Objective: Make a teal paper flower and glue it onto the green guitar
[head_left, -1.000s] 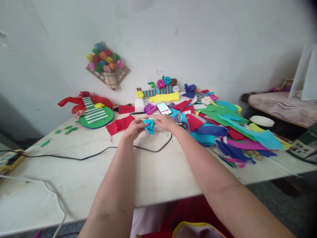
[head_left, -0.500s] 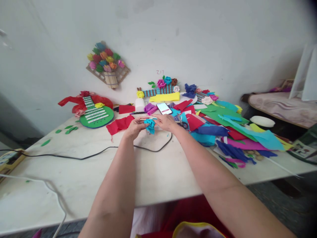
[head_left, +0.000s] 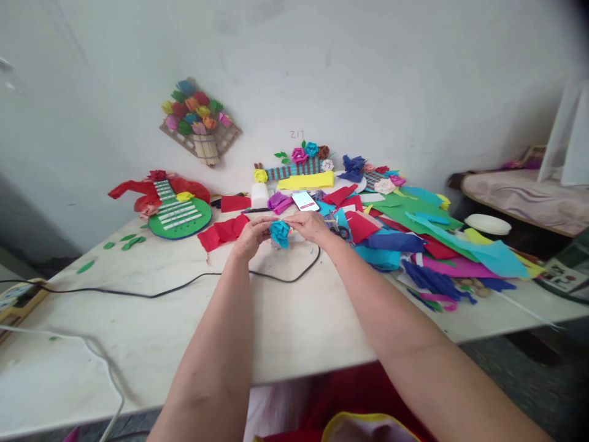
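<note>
Between my hands, just above the table, is a turquoise crepe paper flower (head_left: 279,234) with ruffled petals. My left hand (head_left: 251,237) is closed on its left side, fingertips pressed at the petals' upper edge. My right hand (head_left: 310,226) pinches at the flower's upper right, thumb and forefinger together. Whatever lies inside that pinch is mostly hidden by the fingers. Left of my left hand lies a crumpled red paper strip (head_left: 223,231). A phone (head_left: 305,201) with a lit screen rests beyond my right hand, and scissors (head_left: 343,232) lie beside it.
Coloured paper sheets (head_left: 414,212) pile up on the right. A green paper guitar (head_left: 184,218) stands at the left, near scattered green leaf shapes (head_left: 132,242). A black cable (head_left: 151,294) crosses the table (head_left: 304,331); a white cable (head_left: 108,368) runs at lower left. Paper-flower decorations (head_left: 294,169) stand by the wall.
The turquoise flower has turned and now shows its rounded petals more fully. A thin stick seen between the fingers before is now mostly covered. Both hands have stayed nearly in place.
</note>
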Available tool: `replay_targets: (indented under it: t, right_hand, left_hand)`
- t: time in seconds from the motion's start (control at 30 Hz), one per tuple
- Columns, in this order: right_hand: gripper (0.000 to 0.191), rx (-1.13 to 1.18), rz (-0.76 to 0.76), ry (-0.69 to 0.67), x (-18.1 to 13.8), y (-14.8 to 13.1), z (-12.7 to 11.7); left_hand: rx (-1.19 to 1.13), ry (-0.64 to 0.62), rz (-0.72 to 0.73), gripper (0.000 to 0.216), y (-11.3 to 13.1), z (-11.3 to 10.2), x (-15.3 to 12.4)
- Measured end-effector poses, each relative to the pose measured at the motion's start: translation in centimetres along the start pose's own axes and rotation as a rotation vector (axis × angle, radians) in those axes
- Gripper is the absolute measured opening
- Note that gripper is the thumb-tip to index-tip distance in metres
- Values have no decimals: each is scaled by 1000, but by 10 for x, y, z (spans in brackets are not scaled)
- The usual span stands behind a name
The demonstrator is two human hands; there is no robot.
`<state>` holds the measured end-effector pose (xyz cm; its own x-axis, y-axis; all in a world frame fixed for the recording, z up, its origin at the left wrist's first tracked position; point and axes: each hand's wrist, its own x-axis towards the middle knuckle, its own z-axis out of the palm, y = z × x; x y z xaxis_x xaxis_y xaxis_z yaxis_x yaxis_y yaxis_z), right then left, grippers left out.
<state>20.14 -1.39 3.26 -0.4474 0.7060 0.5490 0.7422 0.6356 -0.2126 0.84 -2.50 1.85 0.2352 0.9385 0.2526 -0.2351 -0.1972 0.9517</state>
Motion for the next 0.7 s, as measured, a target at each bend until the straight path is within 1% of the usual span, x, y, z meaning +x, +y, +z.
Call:
replay_targets:
  t: [0.17,0.4,0.7]
  right_hand:
    - [28,-15,-17,3,0,0,1]
    - [29,-20,-23,-4,0,-2,0]
    - [29,-95,-11,-35,-1,-4,-3]
  left_hand:
    - [28,24,4,32,2,2,-1]
    - [10,44,-43,32,6,6,-3]
    - [22,44,-79,34,1,-1,-1]
